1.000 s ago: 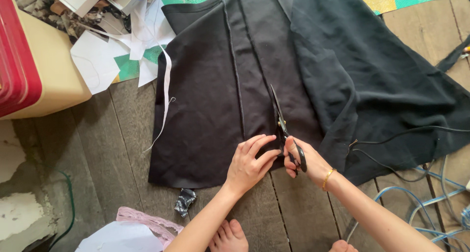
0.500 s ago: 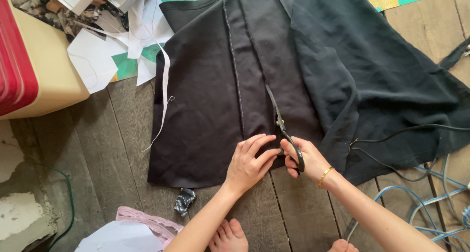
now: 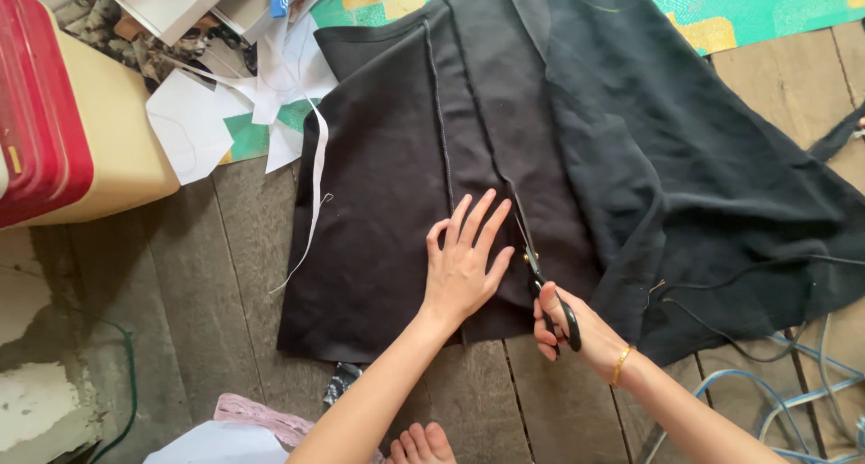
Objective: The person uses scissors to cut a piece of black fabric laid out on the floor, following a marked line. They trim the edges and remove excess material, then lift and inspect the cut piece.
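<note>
The left hand (image 3: pixel 464 266) had been slid up the black fabric (image 3: pixel 396 203) and laid flat, fingers spread (holding nothing), while the scissors (image 3: pixel 541 266), gripped in the right hand (image 3: pixel 563 324) just beside it, seemingly had been closed further along the cut.

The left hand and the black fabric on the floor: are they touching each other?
Touching. The head view shows the left hand lying flat, fingers spread, on the black fabric, beside the scissors held by the right hand.

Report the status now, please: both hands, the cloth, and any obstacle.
Left hand flat on black cloth, fingers spread. Right hand grips black scissors, blades in the cloth. Black cable lies right of the cut, apart.
</note>
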